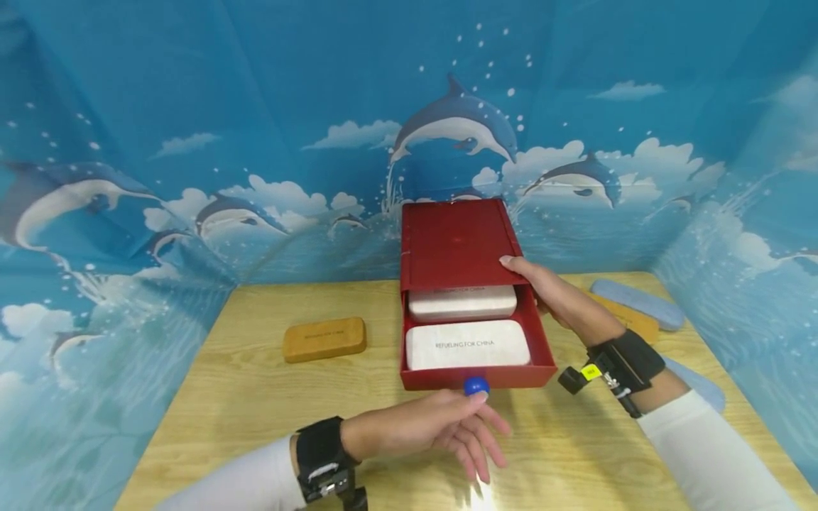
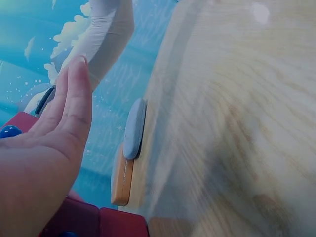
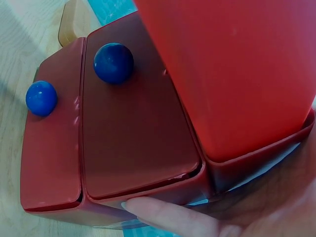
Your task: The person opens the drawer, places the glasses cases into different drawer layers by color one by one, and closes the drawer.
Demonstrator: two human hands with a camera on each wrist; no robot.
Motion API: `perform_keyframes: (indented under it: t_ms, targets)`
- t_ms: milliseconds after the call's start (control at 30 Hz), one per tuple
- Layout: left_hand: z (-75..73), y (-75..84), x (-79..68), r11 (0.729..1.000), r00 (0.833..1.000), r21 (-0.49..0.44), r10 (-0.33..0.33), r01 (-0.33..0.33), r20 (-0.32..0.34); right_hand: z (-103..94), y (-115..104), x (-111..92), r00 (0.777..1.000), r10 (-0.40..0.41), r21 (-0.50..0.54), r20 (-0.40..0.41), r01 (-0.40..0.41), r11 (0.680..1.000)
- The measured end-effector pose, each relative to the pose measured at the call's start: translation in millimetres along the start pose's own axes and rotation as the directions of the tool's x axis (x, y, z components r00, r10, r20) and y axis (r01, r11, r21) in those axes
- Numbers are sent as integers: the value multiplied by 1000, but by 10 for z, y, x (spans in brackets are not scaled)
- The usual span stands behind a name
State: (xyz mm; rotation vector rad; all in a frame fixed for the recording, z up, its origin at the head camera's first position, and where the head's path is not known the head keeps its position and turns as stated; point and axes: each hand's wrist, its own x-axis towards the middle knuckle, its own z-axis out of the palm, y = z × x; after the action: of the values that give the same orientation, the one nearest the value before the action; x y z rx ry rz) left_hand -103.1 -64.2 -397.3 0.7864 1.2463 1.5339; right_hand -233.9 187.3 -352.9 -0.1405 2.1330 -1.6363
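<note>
Red drawer [image 1: 441, 378], likely light and stiff; hold its near knob [image 1: 476, 384]. Left hand [image 1: 441, 426], fingers extended, thumb there; right hand [image 1: 543, 284], partly hidden, seemingly grips the cabinet [image 1: 460, 245].

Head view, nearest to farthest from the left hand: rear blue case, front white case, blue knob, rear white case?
1. Blue knob: by the left hand.
2. Front white case: front of drawer.
3. Rear white case: deeper in drawer.
4. Rear blue case: far right.
</note>
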Motion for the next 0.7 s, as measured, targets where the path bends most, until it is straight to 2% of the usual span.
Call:
perform_keyframes:
  t_ms: [267, 500, 700]
  targets:
    - [-16, -62, 60, 998, 999, -56, 11, -13, -31, -3, 9, -3, 1000, 2, -22, -7, -2, 1000]
    - [-17, -79, 106, 995, 997, -75, 57, -62, -61, 5, 10, -1, 1000, -8, -16, -10, 8, 1000]
    - [-25, -44, 120, 995, 997, -88, 31, -37, -70, -4, 18, 8, 1000, -21, 0, -3, 21, 1000]
